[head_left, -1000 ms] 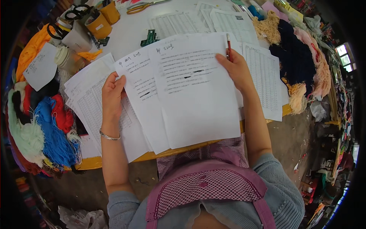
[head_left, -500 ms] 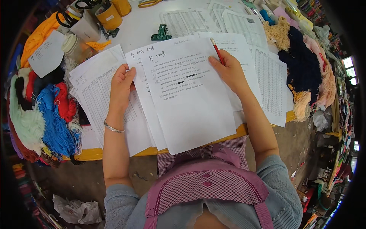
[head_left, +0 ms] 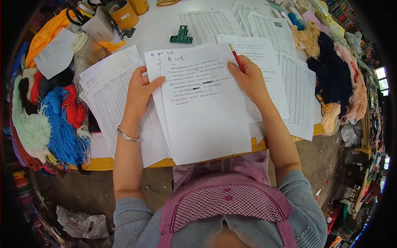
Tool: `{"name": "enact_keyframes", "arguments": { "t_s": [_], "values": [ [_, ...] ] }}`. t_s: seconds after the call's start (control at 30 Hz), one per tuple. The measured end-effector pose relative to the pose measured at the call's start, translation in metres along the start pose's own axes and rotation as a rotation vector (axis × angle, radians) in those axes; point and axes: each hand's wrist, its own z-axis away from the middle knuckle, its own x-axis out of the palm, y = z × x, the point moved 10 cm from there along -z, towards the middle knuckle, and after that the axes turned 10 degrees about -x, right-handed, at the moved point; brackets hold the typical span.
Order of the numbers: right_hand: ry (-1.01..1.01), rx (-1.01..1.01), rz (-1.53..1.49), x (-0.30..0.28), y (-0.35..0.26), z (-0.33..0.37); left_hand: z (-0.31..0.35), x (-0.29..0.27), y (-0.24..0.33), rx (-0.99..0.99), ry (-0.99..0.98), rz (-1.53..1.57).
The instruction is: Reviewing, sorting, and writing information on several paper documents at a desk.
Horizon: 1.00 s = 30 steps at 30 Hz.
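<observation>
A few overlapping sheets of paper (head_left: pixel 209 132) lie tilted over the table's near edge, the front one bearing lines of writing with two blacked-out spots. My left hand (head_left: pixel 140 91) grips their left edge, its thumb stretched over the upper left of the front sheet and its fingers partly hidden behind. At the upper right, my right hand (head_left: pixel 251 80) pinches the sheets' edge with thumb on top. That same hand also holds a red pencil (head_left: pixel 236 57), its light end pointing up and away. A green binder clip (head_left: pixel 181 34) sits beyond the sheets.
Printed table sheets (head_left: pixel 109 99) lie left, more lists (head_left: pixel 295 93) right. Blue yarn (head_left: pixel 62 128) and red yarn (head_left: pixel 74 107) hang at the left edge, navy yarn (head_left: pixel 328 74) at the right. A plastic bottle (head_left: pixel 82 44) and a yellow holder (head_left: pixel 125 16) stand far left.
My left hand has shifted right, its thumb now reaching onto the front sheet. The rear sheet has slid more behind the front one, and the stack sits straighter. My right hand keeps its grip.
</observation>
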Motion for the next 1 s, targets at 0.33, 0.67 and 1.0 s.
{"name": "enact_keyframes", "arguments": {
  "t_s": [0.33,0.67,1.0],
  "values": [
    [-0.044,0.078,-0.016,-0.007,0.003,0.008,0.000,-0.005,0.007,0.052,-0.011,0.140],
    [-0.121,0.086,0.059,-0.010,-0.003,0.015,0.004,-0.008,0.013,0.076,-0.011,0.152],
    [-0.069,0.113,0.005,-0.012,0.005,0.017,0.003,-0.009,0.012,0.079,-0.020,0.174]
  ]
}}
